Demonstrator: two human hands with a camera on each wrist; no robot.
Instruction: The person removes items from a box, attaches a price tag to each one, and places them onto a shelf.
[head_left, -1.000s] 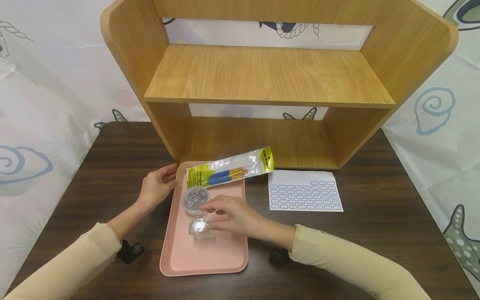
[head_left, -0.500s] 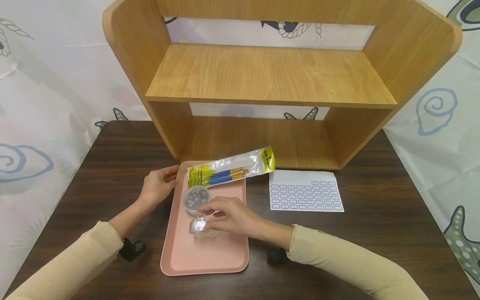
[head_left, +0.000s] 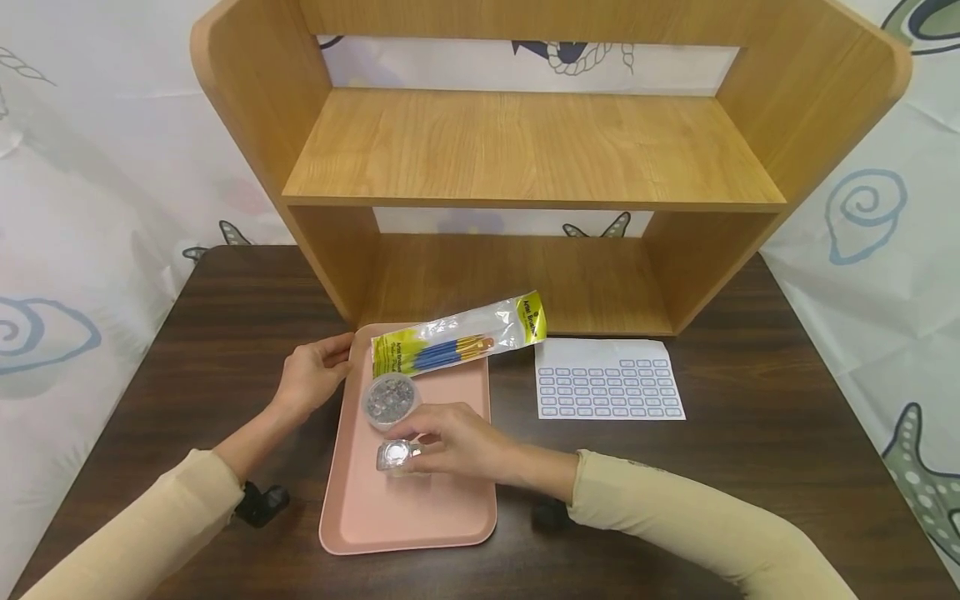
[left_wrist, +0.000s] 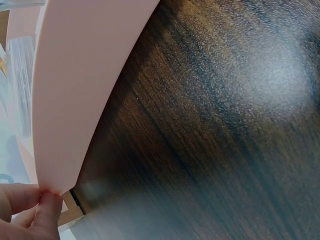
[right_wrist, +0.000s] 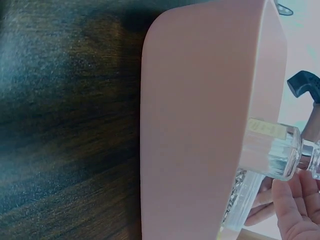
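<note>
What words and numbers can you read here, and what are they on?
"Artist Brush", last letters blurred: on the brush packet, right yellow end.
The brush packet's left yellow end: print too small to read.
White sheet: marks in its boxes too small to read.
Clear bottle: marks on its pale label too blurred to read.

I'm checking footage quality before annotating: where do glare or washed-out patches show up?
Head: glare whitens the top of the clear bottle, and the brush packet has shiny streaks; left wrist: a pale, hazy sheen covers the dark table toward the right; right wrist: the bluish-white background looks washed out at upper right.
</note>
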